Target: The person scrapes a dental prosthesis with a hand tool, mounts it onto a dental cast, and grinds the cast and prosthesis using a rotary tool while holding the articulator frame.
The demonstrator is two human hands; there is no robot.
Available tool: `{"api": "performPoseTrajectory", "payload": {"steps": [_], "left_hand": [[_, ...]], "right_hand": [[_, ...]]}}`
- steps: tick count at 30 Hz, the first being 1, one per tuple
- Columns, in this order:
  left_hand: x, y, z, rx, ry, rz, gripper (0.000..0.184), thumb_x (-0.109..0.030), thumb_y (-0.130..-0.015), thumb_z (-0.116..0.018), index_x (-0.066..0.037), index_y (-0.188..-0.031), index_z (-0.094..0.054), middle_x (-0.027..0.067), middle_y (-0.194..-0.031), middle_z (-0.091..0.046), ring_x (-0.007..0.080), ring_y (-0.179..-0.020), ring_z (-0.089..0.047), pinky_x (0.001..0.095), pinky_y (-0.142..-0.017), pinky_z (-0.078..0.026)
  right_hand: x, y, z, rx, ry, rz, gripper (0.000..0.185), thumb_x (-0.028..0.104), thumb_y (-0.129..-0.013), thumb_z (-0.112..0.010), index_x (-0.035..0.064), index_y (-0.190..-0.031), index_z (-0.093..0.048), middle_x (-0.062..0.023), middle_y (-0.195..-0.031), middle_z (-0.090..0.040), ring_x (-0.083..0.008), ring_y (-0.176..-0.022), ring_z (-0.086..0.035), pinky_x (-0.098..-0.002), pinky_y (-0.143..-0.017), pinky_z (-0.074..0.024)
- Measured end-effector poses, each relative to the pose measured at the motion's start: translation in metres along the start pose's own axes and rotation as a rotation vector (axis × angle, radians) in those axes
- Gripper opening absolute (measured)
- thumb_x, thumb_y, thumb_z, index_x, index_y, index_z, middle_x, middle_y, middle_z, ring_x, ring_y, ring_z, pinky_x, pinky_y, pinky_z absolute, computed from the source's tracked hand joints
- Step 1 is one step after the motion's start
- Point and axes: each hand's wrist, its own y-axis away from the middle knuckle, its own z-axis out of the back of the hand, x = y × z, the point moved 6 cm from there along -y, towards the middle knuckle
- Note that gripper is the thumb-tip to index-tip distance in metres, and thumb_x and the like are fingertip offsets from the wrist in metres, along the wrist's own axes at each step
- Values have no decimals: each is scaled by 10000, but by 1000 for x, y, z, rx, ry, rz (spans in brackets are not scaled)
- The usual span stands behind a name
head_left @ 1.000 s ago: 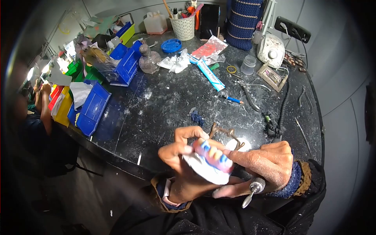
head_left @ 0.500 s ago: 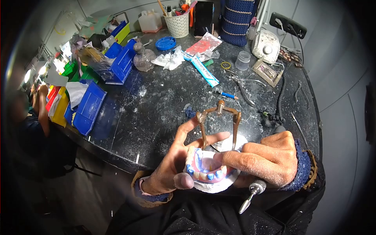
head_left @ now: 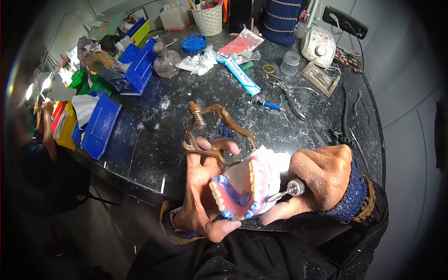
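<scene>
My left hand (head_left: 200,186) is wrapped around a brown metal dental articulator (head_left: 225,115), its fingers behind the frame and its thumb at the front of the denture. A denture (head_left: 228,200) with pink gum, pale teeth and blue marks sits on a white plaster cast (head_left: 267,161) in the articulator. My right hand (head_left: 322,179) is closed around a rotary handpiece (head_left: 296,187). The metal bur points left, its tip at the right side of the denture; whether it touches cannot be made out. Most of the handpiece is hidden by my fingers.
On the dusty black bench (head_left: 158,126) lie pliers (head_left: 293,105), a blue pencil (head_left: 270,106) and an articulating paper packet (head_left: 240,77). Blue bins (head_left: 100,128) stand left, a control box (head_left: 318,46) at back right. Another person's arm (head_left: 48,123) shows far left.
The articulator has tilted to the left and the denture has turned with it. My right hand has left the denture's teeth, and the bur has swung up from below to the denture's right side.
</scene>
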Motion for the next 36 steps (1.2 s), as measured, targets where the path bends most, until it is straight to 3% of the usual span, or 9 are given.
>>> {"api": "performPoseTrajectory", "payload": {"steps": [2,4,18,21,36], "left_hand": [[-1,0,-2,15,8,-21,986,-76,-576,-771,-157,-1272,-78,160,-1219,-249,318,-1159,-422,414,-923,-467],[1,1,-2,-26,-109,-59,1008,-213,-524,-783,-133,-1300,-144,135,-1184,-301,267,-1129,-387,357,-939,-388],[1,0,-3,6,-165,-58,1002,-220,-539,-795,-145,-1301,-148,124,-1188,-301,258,-1153,-375,349,-958,-378],[0,0,-5,-23,-76,-30,926,-132,-640,-753,-120,-1250,-57,162,-1209,-241,275,-1131,-431,386,-922,-427],[3,3,2,39,-154,-87,960,-181,-632,-777,-130,-1273,-64,171,-1217,-240,280,-1149,-400,403,-952,-398]], "right_hand": [[-1,-1,1,14,6,-4,594,612,-595,-705,64,-626,-479,-36,-493,-454,-187,-399,-530,-298,-355,-399],[-2,-1,-1,57,25,8,582,605,-612,-693,69,-623,-468,-35,-495,-454,-189,-403,-535,-297,-359,-404],[0,1,-7,77,84,84,549,601,-670,-647,90,-614,-454,-19,-479,-428,-175,-387,-527,-295,-345,-394],[2,0,-6,79,96,97,542,596,-671,-651,91,-615,-462,-16,-477,-428,-171,-385,-527,-290,-342,-393],[2,1,-7,38,131,115,543,608,-654,-647,104,-593,-454,0,-481,-426,-149,-383,-507,-265,-351,-382]]}}
